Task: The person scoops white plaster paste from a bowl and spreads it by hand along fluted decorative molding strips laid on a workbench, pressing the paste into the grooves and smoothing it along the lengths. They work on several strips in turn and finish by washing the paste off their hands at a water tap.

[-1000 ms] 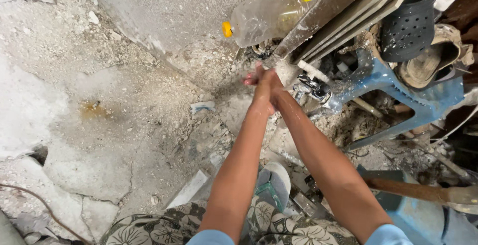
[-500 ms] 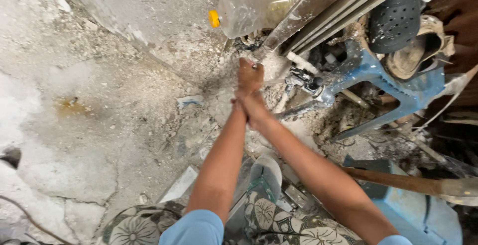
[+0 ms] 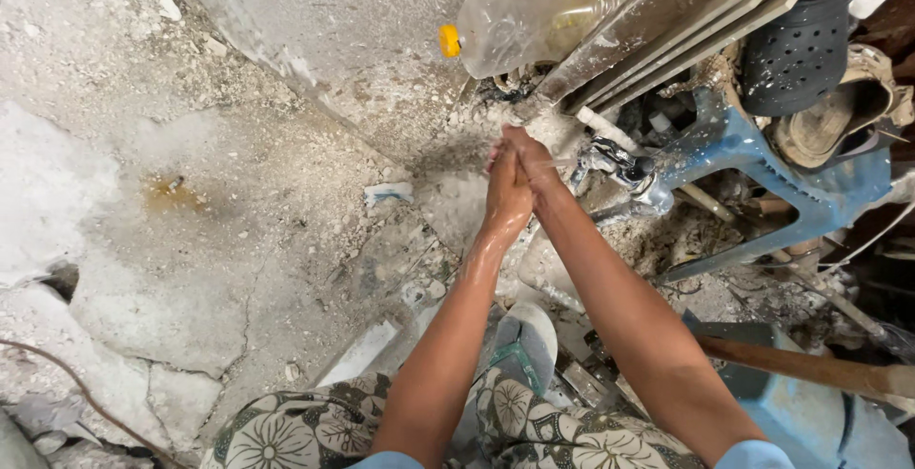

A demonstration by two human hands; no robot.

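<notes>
Together, the left hand [image 3: 505,193] and right hand [image 3: 530,159] were pressed palm to palm, fingers closed, with a metal tap [image 3: 624,166] at three o'clock and a plastic bottle [image 3: 534,21] at twelve.

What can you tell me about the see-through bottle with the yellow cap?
The clear plastic bottle with the yellow cap lies on its side at the top, cap pointing left. It looks crumpled, cloudy and nearly empty, with a yellow label at its far end. It rests against slanted grey boards, above the person's joined hands, apart from them.

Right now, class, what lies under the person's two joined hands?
Under the left hand and right hand, pressed together beside a metal tap, lies rubble-strewn concrete floor. The patch directly beneath them is covered.
</notes>
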